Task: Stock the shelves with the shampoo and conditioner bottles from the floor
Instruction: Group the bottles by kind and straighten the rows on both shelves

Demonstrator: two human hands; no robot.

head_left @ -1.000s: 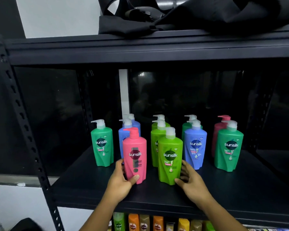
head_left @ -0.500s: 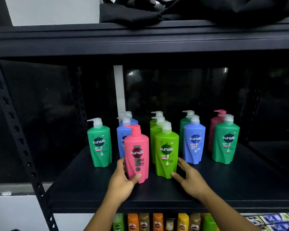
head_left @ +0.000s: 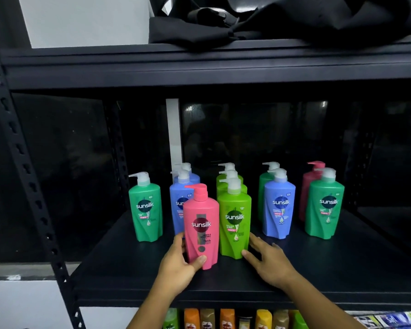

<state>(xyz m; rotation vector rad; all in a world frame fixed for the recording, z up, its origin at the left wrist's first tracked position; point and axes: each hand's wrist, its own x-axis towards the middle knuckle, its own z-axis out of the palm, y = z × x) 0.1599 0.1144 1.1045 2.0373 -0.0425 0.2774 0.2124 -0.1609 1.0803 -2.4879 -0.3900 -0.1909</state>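
- My left hand (head_left: 178, 269) wraps the pink bottle (head_left: 201, 227), upright near the shelf (head_left: 330, 269) front edge.
- My right hand (head_left: 269, 263) lies open; its fingertips seem to touch the lime bottle (head_left: 235, 222) just beside.

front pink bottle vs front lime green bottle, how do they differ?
Colour: the pink bottle has a matching pink pump; the lime green bottle has a pale whitish one.
Position: the pink bottle stands nearer the shelf edge, to the left of the lime green one.
Contact: the left hand wraps the pink bottle's base in its grip; the right hand only touches the lime green bottle's lower side with spread fingers.
Shared: both upright, same brand, similar shape.
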